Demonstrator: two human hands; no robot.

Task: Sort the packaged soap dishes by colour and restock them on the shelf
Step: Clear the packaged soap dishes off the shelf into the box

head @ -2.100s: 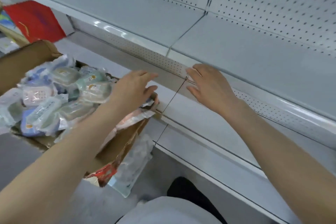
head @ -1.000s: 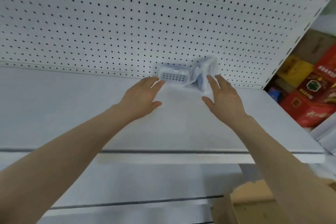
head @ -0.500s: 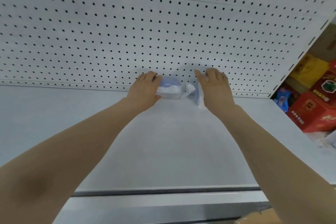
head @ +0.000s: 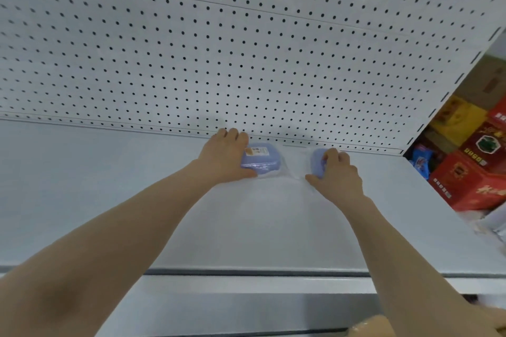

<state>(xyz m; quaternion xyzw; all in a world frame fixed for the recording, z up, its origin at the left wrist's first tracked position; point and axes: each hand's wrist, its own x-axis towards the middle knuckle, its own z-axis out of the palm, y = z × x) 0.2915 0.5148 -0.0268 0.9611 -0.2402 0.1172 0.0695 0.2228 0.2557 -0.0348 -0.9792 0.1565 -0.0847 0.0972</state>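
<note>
The left hand (head: 224, 156) is reaching to the back of the white shelf (head: 109, 186), right under the pegboard (head: 191, 63). Its fingers are curling round the left end of the left dish (head: 261, 159), with the thumb lying along the front edge. This blue dish, in clear wrap with a label on top, is lying flat against the pegboard. Just beside it is sitting the right dish (head: 317, 161), also blue; whether the two wraps are touching cannot be told. The right hand (head: 336, 175) is grasping it, fingers curling over its top and hiding much of it. Red and yellow boxes (head: 471, 167) are standing past the shelf's right end.
</note>
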